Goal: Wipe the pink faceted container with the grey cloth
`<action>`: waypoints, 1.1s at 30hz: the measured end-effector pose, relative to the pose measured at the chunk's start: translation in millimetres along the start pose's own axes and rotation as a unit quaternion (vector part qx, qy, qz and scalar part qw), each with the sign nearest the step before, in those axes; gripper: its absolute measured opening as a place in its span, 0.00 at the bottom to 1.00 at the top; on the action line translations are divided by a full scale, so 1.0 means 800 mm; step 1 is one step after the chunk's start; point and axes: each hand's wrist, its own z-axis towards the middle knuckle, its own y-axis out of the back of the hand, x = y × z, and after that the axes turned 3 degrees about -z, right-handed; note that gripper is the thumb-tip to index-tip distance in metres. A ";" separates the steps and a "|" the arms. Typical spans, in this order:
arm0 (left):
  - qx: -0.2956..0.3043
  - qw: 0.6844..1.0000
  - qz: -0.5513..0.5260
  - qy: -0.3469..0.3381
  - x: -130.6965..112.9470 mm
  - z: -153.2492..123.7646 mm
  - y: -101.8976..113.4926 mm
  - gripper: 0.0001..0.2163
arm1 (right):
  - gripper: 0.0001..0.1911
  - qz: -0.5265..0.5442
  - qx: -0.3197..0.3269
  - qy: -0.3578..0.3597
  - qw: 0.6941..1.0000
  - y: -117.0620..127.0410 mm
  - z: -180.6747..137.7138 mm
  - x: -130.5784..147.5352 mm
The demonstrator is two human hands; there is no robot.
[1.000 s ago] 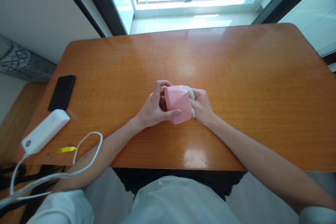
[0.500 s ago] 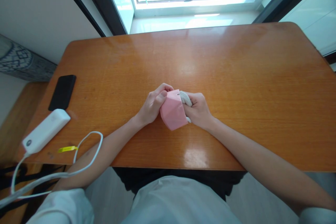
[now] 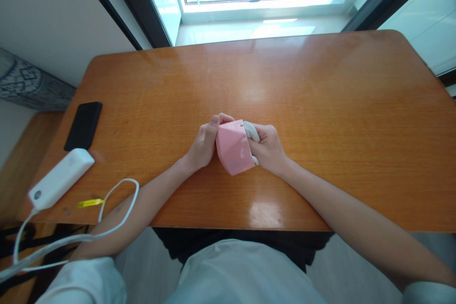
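Note:
Above the middle of the table, a small pink pouch or box (image 3: 233,148) with creased, angular faces sits between my hands. Its open end faces right, and a greyish-white, soft-looking roll (image 3: 251,131) sticks out there. My left hand (image 3: 205,140) grips the closed left end, thumb up along its edge and fingers behind it. At the opening, my right hand (image 3: 269,148) is closed on the white roll, with fingertips partly hidden inside the pink mouth. A second bit of the white material shows at the lower corner of the opening.
A black phone (image 3: 83,126) lies on the left of the wooden table (image 3: 320,104). Beside it is a white power bank-like device (image 3: 61,178) with a white cable (image 3: 132,199) looping over my left forearm. A yellow tag (image 3: 90,203) hangs on the cable. A window stands behind.
My left thumb has lifted from the pink pouch's face and now stands upright at its left edge. The pouch has shifted very slightly; my right hand keeps its hold.

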 end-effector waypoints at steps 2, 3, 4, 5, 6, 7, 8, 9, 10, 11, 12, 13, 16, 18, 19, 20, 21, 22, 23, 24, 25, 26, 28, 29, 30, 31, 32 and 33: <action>-0.001 1.000 -0.001 -0.002 0.001 0.000 0.001 0.34 | 0.13 0.000 -0.002 0.000 1.000 0.000 0.000 -0.001; -0.001 1.000 -0.002 -0.002 0.001 0.001 0.001 0.34 | 0.12 -0.001 -0.002 -0.002 1.000 0.000 0.000 -0.001; 0.000 1.000 -0.002 -0.001 0.001 0.001 0.002 0.35 | 0.12 -0.001 -0.002 -0.004 1.000 0.001 0.000 -0.001; -0.001 1.000 -0.001 0.001 0.001 0.002 0.002 0.35 | 0.12 -0.002 -0.001 -0.005 1.000 0.001 0.000 -0.001; -0.003 1.000 0.001 0.003 0.001 0.002 0.002 0.35 | 0.12 -0.003 -0.001 -0.005 1.000 0.001 0.001 -0.001; -0.006 1.000 0.002 0.004 0.000 0.003 0.003 0.34 | 0.13 -0.003 0.000 -0.004 1.000 0.001 0.001 -0.001; -0.009 1.000 0.001 0.005 0.000 0.004 0.003 0.33 | 0.13 -0.003 0.001 -0.003 1.000 0.001 0.000 -0.001; -0.013 1.000 -0.001 0.004 0.001 0.005 0.004 0.32 | 0.13 -0.004 0.002 -0.001 1.000 0.000 0.000 -0.001; -0.017 1.000 -0.003 0.002 0.001 0.005 0.004 0.31 | 0.13 -0.004 0.004 0.001 1.000 0.000 0.000 -0.001; -0.020 1.000 -0.004 0.000 0.002 0.006 0.005 0.30 | 0.13 -0.003 0.004 0.003 1.000 0.000 0.000 -0.001; -0.023 1.000 -0.003 -0.002 0.002 0.007 0.006 0.29 | 0.13 -0.001 0.003 0.005 1.000 0.000 0.000 -0.001; -0.026 1.000 0.002 -0.004 0.002 0.008 0.006 0.28 | 0.13 0.000 0.002 0.007 1.000 0.000 0.000 -0.002; -0.037 0.999 0.028 -0.014 0.002 0.009 0.007 0.27 | 0.12 0.007 -0.004 0.009 1.000 0.000 0.001 -0.003; -0.043 0.998 0.046 -0.027 0.000 0.010 0.008 0.25 | 0.11 0.014 -0.008 0.005 1.000 0.000 0.002 -0.003; -0.045 0.997 0.052 -0.032 -0.001 0.010 0.008 0.24 | 0.12 0.020 -0.011 0.003 1.000 0.000 0.003 -0.003; -0.045 0.997 0.056 -0.034 -0.002 0.011 0.008 0.23 | 0.13 0.025 -0.013 0.000 1.000 0.000 0.003 -0.003; -0.046 0.997 0.059 -0.034 -0.002 0.011 0.008 0.22 | 0.13 0.030 -0.015 -0.002 0.999 -0.001 0.004 -0.003; -0.047 0.997 0.061 -0.032 -0.002 0.012 0.008 0.21 | 0.14 0.035 -0.017 -0.004 0.999 -0.001 0.004 -0.003; -0.049 0.996 0.063 -0.030 -0.002 0.012 0.008 0.21 | 0.15 0.041 -0.017 -0.006 0.999 -0.001 0.005 -0.003; -0.049 0.996 0.065 -0.029 -0.002 0.012 0.008 0.20 | 0.15 0.047 -0.018 -0.008 0.999 -0.001 0.005 -0.002; -0.050 0.996 0.065 -0.031 -0.001 0.012 0.007 0.19 | 0.15 0.055 -0.017 -0.010 0.998 -0.002 0.005 -0.002; -0.050 0.996 0.064 -0.038 -0.001 0.012 0.007 0.17 | 0.15 0.063 -0.017 -0.012 0.998 -0.002 0.006 -0.002; -0.051 0.995 0.064 -0.059 0.001 0.011 0.006 0.13 | 0.15 0.080 -0.018 -0.019 0.996 -0.002 0.007 -0.001; -0.051 0.993 0.071 -0.074 0.002 0.010 0.005 0.12 | 0.16 0.088 -0.021 -0.023 0.996 -0.003 0.007 0.000; -0.050 0.991 0.085 -0.091 0.003 0.009 0.004 0.13 | 0.18 0.094 -0.025 -0.028 0.995 -0.002 0.008 0.000; -0.047 0.987 0.105 -0.111 0.004 0.007 0.004 0.15 | 0.20 0.100 -0.029 -0.034 0.994 -0.002 0.009 0.000; -0.041 0.982 0.129 -0.132 0.005 0.005 0.003 0.17 | 0.22 0.104 -0.034 -0.040 0.993 -0.002 0.010 0.000; -0.034 0.976 0.152 -0.154 0.007 0.004 0.003 0.19 | 0.23 0.107 -0.038 -0.045 0.992 -0.001 0.011 -0.001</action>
